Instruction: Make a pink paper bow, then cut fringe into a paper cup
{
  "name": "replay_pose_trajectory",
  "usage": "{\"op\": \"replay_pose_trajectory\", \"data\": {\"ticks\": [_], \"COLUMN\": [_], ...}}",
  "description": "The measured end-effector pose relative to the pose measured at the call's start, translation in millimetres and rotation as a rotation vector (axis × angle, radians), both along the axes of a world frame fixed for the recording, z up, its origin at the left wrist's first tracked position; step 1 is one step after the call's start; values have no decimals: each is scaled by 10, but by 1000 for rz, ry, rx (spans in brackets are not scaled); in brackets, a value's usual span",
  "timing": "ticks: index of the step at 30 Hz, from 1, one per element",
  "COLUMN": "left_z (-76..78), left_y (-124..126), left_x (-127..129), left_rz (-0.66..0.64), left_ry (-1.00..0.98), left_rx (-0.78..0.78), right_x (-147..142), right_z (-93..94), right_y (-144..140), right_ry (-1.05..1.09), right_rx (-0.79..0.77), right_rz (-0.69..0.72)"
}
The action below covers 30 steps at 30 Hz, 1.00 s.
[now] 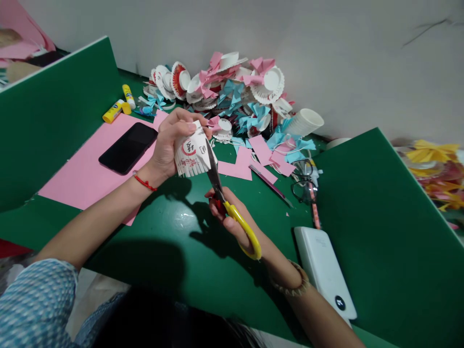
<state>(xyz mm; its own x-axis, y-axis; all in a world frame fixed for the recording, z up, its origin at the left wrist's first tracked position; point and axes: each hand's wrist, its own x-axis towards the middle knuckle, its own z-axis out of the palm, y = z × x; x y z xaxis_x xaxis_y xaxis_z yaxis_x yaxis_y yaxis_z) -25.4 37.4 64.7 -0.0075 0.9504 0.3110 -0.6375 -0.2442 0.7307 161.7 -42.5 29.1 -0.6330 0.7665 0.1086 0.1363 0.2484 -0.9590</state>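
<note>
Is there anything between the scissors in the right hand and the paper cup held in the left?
Nothing visible. The left hand holds the paper cup above the green table, and the right hand works the yellow-handled scissors, whose blades already reach the cup's fringed rim. The phone and paper scraps lie off to the sides.

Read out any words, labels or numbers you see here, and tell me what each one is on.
Nothing reads clearly.
Paper cup in the left hand: red logo and small mark, blurred.
Glue sticks: blue label, too small.
White power bank: round display, digits unreadable.
Phone: dark screen, no text.
</note>
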Motion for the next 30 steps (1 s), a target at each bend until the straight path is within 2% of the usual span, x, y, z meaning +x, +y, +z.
{"op": "replay_pose_trajectory", "data": {"ticks": [8, 22, 30], "left_z": [-7, -35, -5], "left_y": [5, 20, -2], "left_x": [3, 0, 9], "left_rz": [33, -11, 6], "left_ry": [76, 48, 39], "left_rx": [-10, -21, -22], "right_x": [-15, -23, -11], "right_z": [7, -37, -67], "right_y": [5, -9, -1], "right_ry": [13, 41, 72], "right_rx": [-1, -10, -32], "right_rz": [2, -43, -15]}}
